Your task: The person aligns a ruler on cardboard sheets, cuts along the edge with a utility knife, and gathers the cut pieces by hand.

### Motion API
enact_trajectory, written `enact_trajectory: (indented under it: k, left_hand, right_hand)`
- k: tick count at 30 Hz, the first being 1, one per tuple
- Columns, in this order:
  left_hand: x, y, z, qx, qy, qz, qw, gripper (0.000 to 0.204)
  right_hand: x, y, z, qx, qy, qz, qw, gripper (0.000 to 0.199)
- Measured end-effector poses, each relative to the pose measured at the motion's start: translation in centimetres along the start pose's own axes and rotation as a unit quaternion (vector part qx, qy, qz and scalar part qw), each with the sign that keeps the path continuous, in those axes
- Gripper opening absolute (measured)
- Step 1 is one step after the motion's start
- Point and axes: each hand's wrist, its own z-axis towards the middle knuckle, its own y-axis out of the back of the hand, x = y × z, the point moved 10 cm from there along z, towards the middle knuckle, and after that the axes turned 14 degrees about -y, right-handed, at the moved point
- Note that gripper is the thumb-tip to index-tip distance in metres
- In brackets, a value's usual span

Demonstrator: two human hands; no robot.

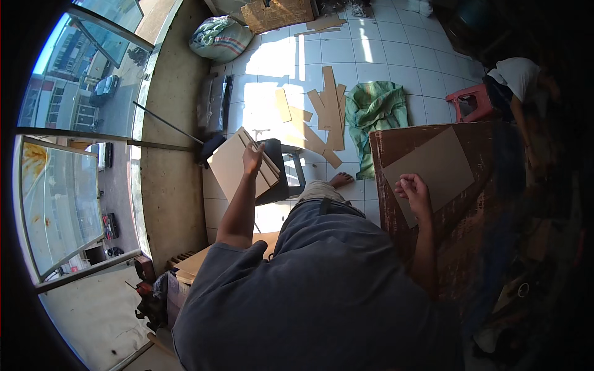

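My left hand (252,159) grips the right edge of a small stack of flat tan boards (232,166). The stack sits at a slant over a dark stool (291,176), and its sheets are slightly fanned. My right hand (414,193) hovers over or rests on a single grey-brown board (440,164); whether it touches cannot be told. Its fingers are loosely bent and apart, with nothing visible in them. That board lies skewed on a worn reddish-brown table (405,139).
Tan offcut strips (331,111) lie scattered on the white tiled floor (371,59). A crumpled green sack (375,108) lies against the table. A full woven sack (221,38) stands by the window wall. At right, a person (520,86) is near a red stool (468,102).
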Motion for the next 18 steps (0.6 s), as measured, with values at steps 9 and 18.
enact_trajectory:
  k: [9,18]
  left_hand:
    - [-25.1,-14.9,0.2,0.175,-0.317,-0.118,0.925,0.033]
    - [-42.0,-26.4,-10.8,0.396,-0.422,-0.177,0.796,0.031]
  right_hand:
    - [-6.2,3.1,-2.4,-0.103,0.045,0.105,0.988,0.013]
    - [-13.9,10.4,-10.0,-0.327,0.032,0.172,0.929,0.009]
